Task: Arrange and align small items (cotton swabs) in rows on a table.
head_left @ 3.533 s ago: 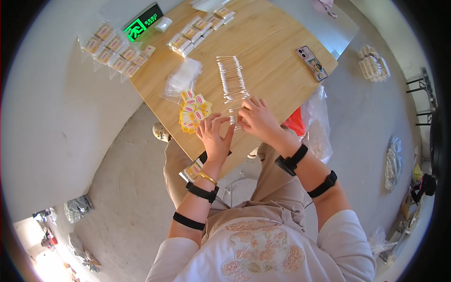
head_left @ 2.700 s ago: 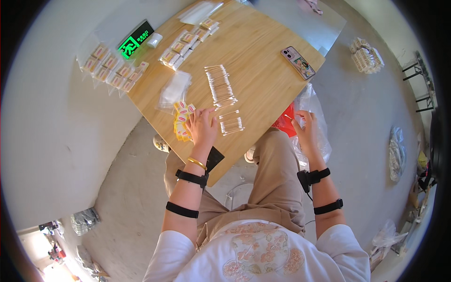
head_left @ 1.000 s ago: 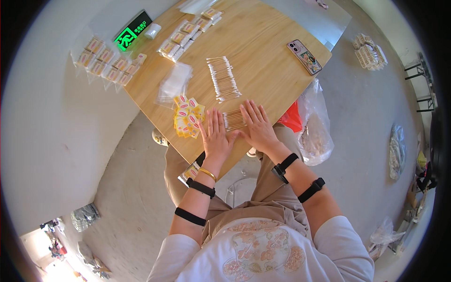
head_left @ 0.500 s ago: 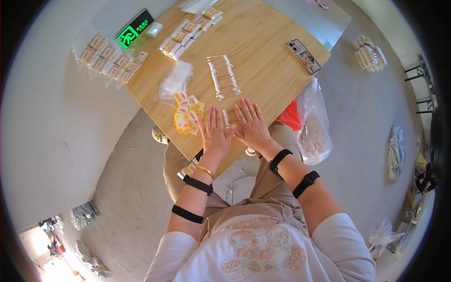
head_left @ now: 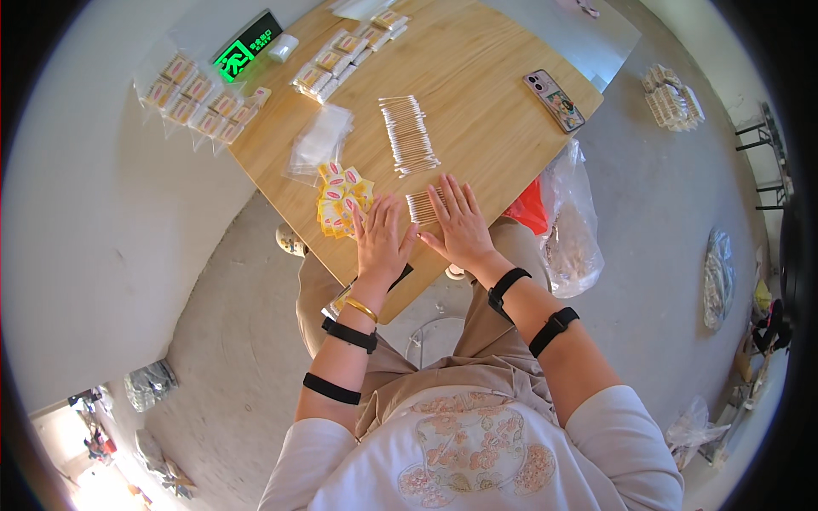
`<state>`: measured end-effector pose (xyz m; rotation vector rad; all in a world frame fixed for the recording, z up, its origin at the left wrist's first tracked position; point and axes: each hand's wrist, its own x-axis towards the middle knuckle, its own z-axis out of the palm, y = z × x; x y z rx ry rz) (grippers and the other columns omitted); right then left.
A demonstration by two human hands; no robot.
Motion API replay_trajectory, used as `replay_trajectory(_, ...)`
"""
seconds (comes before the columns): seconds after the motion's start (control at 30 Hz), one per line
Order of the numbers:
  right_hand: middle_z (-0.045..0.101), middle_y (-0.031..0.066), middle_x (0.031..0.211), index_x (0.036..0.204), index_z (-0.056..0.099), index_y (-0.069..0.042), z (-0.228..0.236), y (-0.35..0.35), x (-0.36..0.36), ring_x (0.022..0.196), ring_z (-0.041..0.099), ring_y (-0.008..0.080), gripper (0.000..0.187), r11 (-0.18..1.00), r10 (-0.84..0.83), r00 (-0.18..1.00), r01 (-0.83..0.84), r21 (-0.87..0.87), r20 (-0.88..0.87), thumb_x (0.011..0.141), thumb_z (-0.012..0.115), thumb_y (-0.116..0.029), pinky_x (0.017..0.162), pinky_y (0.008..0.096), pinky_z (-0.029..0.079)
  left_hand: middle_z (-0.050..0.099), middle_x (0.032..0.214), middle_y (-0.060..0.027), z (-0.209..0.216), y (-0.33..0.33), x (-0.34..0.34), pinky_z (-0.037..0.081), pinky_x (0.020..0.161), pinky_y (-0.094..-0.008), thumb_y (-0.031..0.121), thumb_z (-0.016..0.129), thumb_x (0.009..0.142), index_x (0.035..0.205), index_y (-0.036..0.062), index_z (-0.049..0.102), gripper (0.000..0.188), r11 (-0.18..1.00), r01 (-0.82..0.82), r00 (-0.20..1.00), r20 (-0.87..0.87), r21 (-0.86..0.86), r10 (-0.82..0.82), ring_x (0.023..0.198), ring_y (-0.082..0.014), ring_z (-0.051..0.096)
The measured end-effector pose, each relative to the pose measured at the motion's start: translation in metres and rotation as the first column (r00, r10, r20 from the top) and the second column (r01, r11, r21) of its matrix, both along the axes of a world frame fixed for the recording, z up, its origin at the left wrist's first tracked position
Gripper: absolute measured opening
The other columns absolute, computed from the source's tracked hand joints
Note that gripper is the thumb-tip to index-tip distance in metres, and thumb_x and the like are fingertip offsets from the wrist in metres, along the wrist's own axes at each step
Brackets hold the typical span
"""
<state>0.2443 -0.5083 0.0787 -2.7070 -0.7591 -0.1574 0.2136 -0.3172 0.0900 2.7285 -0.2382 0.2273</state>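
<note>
A short row of cotton swabs (head_left: 421, 208) lies near the table's front corner, between my two hands. My right hand (head_left: 461, 225) rests flat over the row's right end, fingers stretched out. Just left of the row is my left hand (head_left: 382, 238), palm down with its fingers extended, holding nothing. Its fingertips come close to a fanned pile of yellow and white printed cards (head_left: 342, 201). Farther up the table a longer row of cotton swabs (head_left: 409, 134) is laid out side by side.
Clear plastic bags (head_left: 320, 145) lie beyond the cards. Packed swab packets (head_left: 339, 58) stand along the far left edge, near a lit green sign (head_left: 244, 51). A phone (head_left: 554, 100) is at the right edge. A full clear bag (head_left: 569, 230) hangs below it.
My left hand has drawn slightly left and back, away from the short swab row. My right hand stays almost in place.
</note>
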Motion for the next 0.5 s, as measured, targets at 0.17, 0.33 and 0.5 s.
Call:
replay_trajectory(0.17, 0.028, 0.0256, 0.158, 0.152, 0.03, 0.0, -0.0002, -0.0002, -0.0006, 0.15, 0.021, 0.0364, 0.086, 1.0, -0.001, 1.0, 0.001, -0.003, 0.005, 0.093, 0.053, -0.058, 0.123, 0.05, 0.014, 0.05, 0.14, -0.0102, 0.0017, 0.0007, -0.0007, 0.01, 0.122, -0.0535, 0.036, 0.056, 0.097, 0.132, 0.0118, 0.055, 0.042, 0.999, 0.038, 0.999, 0.01, -0.018, -0.038, 0.14, -0.0286, 0.039)
replay_trajectory(0.33, 0.029, 0.0254, 0.157, 0.153, 0.03, 0.0, 0.0012, 0.0001, -0.0001, 0.15, 0.021, 0.0363, 0.086, 1.0, -0.006, 1.0, 0.006, 0.004, 0.01, 0.093, 0.053, -0.058, 0.123, 0.0499, 0.014, 0.047, 0.143, -0.0102, 0.0006, 0.0008, -0.0016, 0.011, 0.122, -0.0541, 0.036, 0.055, 0.097, 0.134, 0.0121, 0.054, 0.044, 0.999, 0.046, 0.999, -0.016, 0.015, -0.046, 0.141, -0.0287, 0.038)
replay_trajectory(0.5, 0.032, 0.0255, 0.156, 0.153, 0.031, -0.001, 0.0002, -0.0007, -0.0002, 0.15, 0.022, 0.0364, 0.086, 1.0, -0.011, 1.0, 0.011, -0.005, 0.012, 0.093, 0.052, -0.059, 0.123, 0.05, 0.014, 0.046, 0.145, -0.0108, 0.0022, -0.0023, -0.0048, 0.011, 0.121, -0.053, 0.036, 0.054, 0.098, 0.135, 0.0122, 0.053, 0.044, 0.999, 0.05, 0.999, -0.018, 0.018, -0.05, 0.141, -0.0295, 0.038)
